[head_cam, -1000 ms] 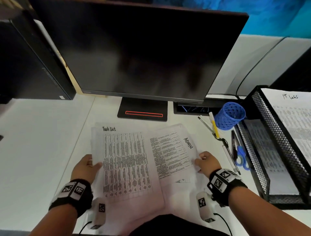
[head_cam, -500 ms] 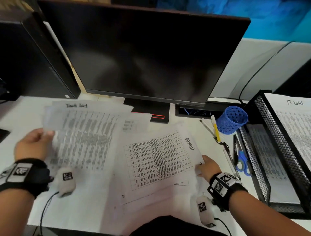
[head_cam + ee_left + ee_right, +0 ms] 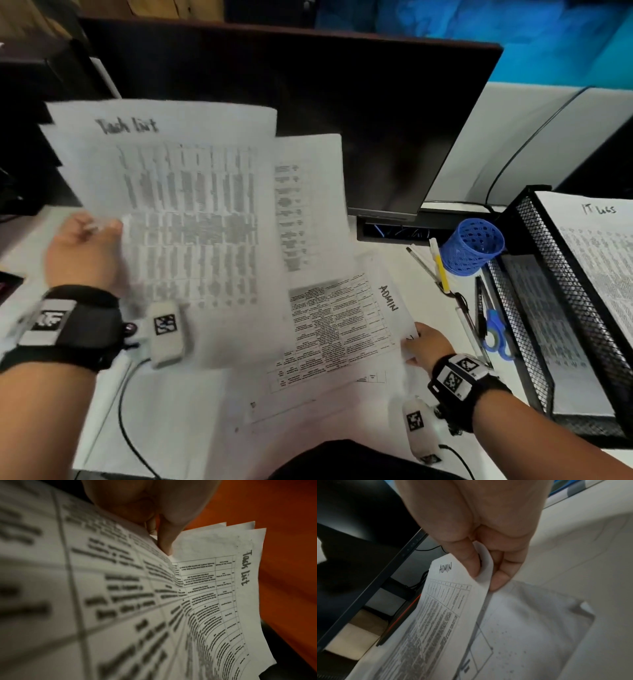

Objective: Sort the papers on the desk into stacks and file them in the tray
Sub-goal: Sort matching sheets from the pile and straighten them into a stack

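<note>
My left hand [image 3: 85, 246] grips a sheaf of printed sheets headed "Task list" [image 3: 185, 212], raised off the desk in front of the monitor; the left wrist view shows the thumb pressed on the Task list sheets [image 3: 214, 588], their edges fanned. My right hand [image 3: 424, 346] pinches the right edge of the "ADMIN" sheet [image 3: 339, 329], which lies tilted on other papers on the desk. In the right wrist view the thumb and fingers [image 3: 501, 577] curl round the ADMIN sheet [image 3: 447, 601] edge. The black mesh tray [image 3: 548, 284] stands at the right, an "IT Logs" sheet [image 3: 603, 246] on its top tier.
A dark monitor [image 3: 359, 113] stands behind the papers. A blue mesh pen cup [image 3: 474, 250], pens and blue-handled scissors [image 3: 496, 332] lie between the papers and the tray. A black computer case [image 3: 37, 102] stands at the far left.
My left hand has lifted the Task list sheets off the pile, out to the left, then up and back towards the middle. My right hand stays on the ADMIN sheet's edge.
</note>
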